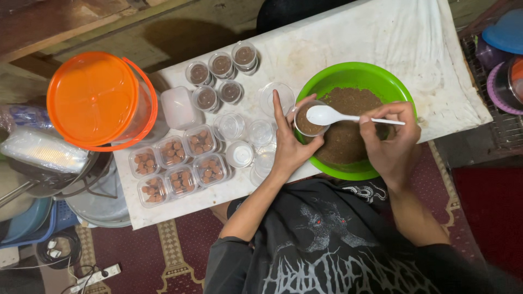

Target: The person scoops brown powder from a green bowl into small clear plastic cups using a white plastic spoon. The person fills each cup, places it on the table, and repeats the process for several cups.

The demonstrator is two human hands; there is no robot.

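I see my left hand [291, 142] wrapped around a small clear cup [308, 121], thumb on the near side and fingers curled behind it, with the forefinger sticking straight up past the rim. The cup is partly filled with brown powder and sits over the near-left edge of the green bowl [381, 76], touching or just above its rim; I cannot tell which.

My right hand [389, 142] pinches the thin handle of a white spoon [327, 115] between thumb and fingertips, the other fingers folded in. The spoon's head points toward my left hand and lies right over the cup's mouth. Under and beyond my right hand the bowl holds a mound of the same brown powder [348, 122].

Just left of my left hand stand empty clear cups [260, 132] and loose round lids [238, 153], close together. Farther left from that hand lie six small square tubs [177, 166] in two rows, filled with round brown pieces. Beyond them, past my left fingertips, is a group of five filled cups [220, 76] with lids on. Well to the left of everything stands a clear bucket with an orange lid [92, 98].

All of it rests on a white cloth [381, 32] over a low table. To the far right of my right hand, a blue plate [504, 32] shows at the picture's edge.
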